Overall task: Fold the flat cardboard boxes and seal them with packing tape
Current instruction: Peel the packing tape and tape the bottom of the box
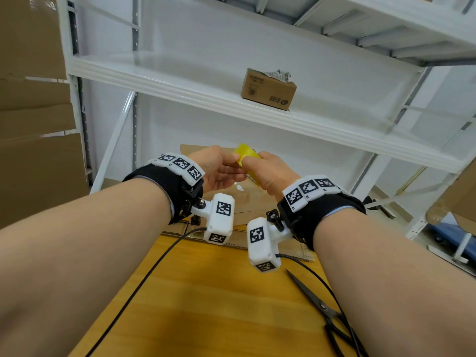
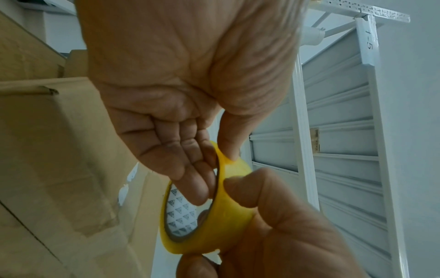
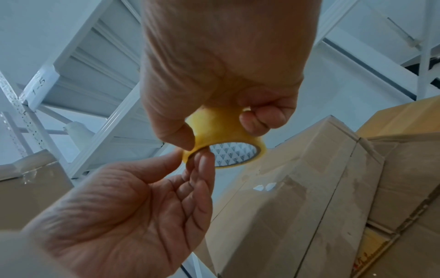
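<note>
Two hands over my wooden table (image 1: 219, 292), white shelving (image 1: 231, 99) behind: right hand (image 1: 273, 173) grips yellow tape roll (image 1: 246, 153), left hand (image 1: 219, 168) pinches its edge.

Left hand (image 1: 219, 168): my thumb and fingertips pinch together, palm turned inward.
Right hand (image 1: 273, 173): my fingers curl tight, raised opposite.

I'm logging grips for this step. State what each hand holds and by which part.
Both hold the yellow tape roll. The right hand wraps its outer band, thumb on one side, fingers on the other. The left hand pinches the roll's rim, thumb outside, fingertips at the core.
</note>
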A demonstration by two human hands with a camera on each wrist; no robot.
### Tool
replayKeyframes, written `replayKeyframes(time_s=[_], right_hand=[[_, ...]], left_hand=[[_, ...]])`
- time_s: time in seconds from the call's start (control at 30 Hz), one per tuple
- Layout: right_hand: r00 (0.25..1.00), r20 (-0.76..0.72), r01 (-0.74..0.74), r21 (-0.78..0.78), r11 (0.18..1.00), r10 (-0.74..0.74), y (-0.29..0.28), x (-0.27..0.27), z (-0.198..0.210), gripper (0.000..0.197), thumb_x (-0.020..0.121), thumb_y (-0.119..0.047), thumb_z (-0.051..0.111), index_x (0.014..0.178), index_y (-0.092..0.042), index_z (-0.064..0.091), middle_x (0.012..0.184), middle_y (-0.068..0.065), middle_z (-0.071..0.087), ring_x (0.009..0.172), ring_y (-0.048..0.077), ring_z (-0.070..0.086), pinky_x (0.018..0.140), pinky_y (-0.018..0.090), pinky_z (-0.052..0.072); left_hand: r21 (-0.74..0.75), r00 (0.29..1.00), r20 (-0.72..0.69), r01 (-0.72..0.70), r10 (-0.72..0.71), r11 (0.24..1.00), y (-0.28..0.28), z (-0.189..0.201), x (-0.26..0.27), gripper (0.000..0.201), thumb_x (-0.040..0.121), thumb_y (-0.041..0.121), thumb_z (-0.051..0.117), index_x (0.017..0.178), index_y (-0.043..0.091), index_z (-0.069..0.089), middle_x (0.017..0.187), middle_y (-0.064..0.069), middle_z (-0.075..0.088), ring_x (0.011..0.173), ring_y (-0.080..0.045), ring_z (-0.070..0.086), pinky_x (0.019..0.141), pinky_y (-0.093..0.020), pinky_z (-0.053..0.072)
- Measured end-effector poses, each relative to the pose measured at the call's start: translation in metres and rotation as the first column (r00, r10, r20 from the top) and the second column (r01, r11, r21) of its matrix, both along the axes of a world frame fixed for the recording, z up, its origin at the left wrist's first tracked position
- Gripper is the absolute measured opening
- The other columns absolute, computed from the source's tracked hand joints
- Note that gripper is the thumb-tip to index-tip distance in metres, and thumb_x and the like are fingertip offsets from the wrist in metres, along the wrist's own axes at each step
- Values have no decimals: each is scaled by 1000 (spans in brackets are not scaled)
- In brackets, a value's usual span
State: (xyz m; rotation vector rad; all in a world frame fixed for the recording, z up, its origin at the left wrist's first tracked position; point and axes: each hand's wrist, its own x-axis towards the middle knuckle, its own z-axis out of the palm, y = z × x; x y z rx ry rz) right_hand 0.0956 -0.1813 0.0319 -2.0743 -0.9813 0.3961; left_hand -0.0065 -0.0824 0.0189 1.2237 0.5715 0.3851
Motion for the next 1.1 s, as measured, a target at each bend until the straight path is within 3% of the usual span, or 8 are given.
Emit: replayKeyframes(time_s=[0.07, 0.17, 0.23, 0.37, 0.47, 0.6, 0.7, 1.1], right_hand=[[1000, 3, 2, 15, 1000, -2, 0, 1, 0, 42, 64, -49, 56, 99, -25, 55, 85, -6, 55, 80, 16, 53, 66, 27, 38], [999, 45, -21, 51, 998, 19, -1, 5, -1, 17, 80, -40, 62, 81, -26, 53, 80, -7, 55, 77, 14, 53, 66, 27, 37], [997, 69, -30, 61, 998, 26, -2, 7, -1, 14, 87, -35, 61, 83, -25, 53, 80, -8, 54, 73, 9, 51, 63, 27, 36], [998, 61, -33, 47, 998, 30, -1, 5, 0, 36, 70, -50, 60, 95, -24, 55, 82, -9, 54, 79, 13, 52, 73, 29, 39], [997, 67, -34, 35, 999, 31, -1, 6, 2, 18, 84, -41, 62, 89, -26, 54, 81, -7, 55, 80, 15, 53, 75, 31, 40], [999, 39, -20, 36, 999, 19, -4, 4, 3, 12, 86, -34, 60, 80, -26, 53, 76, -5, 54, 70, 15, 52, 63, 27, 39], [999, -35, -13, 19, 1000, 14, -6, -1, 6, 9, 84, -31, 57, 87, -23, 53, 74, 2, 54, 58, 18, 49, 47, 23, 35], [992, -127, -1, 47, 999, 7, -5, -6, 8, 8, 84, -26, 55, 79, -20, 54, 72, 6, 47, 49, 17, 39, 49, 25, 31]], left_hand=[[-8, 1000, 7, 7, -7, 1000, -1, -1, 1, 20, 96, 22, 55, 93, 4, 64, 78, -7, 69, 76, -17, 67, 71, -24, 49], [-19, 1000, 14, 1, -1, 1000, -2, -1, 2, 21, 96, 22, 55, 91, 4, 64, 77, -7, 69, 76, -17, 67, 71, -24, 48], [-26, 1000, 19, -6, 7, 1000, -2, 0, 2, 21, 96, 22, 54, 91, 4, 64, 75, -7, 69, 76, -16, 67, 71, -24, 48], [-23, 1000, 13, -12, 13, 1000, -1, 2, 1, 21, 96, 22, 54, 90, 4, 64, 72, -6, 70, 76, -17, 67, 72, -24, 48], [-22, 1000, 12, -14, 14, 1000, -2, 2, 0, 22, 97, 22, 53, 90, 4, 64, 73, -6, 69, 77, -17, 66, 72, -25, 48], [-26, 1000, 3, -15, 16, 1000, -4, 2, 2, 22, 97, 22, 52, 90, 4, 63, 74, -7, 68, 76, -16, 65, 73, -25, 48], [-42, 999, 10, -37, 37, 998, -4, 2, 2, 22, 97, 23, 52, 95, 4, 63, 73, -6, 67, 73, -15, 65, 70, -24, 49], [2, 999, 28, -25, 25, 1000, -5, 6, -1, 19, 95, 20, 56, 92, 3, 64, 69, -6, 71, 73, -18, 69, 75, -26, 54]])
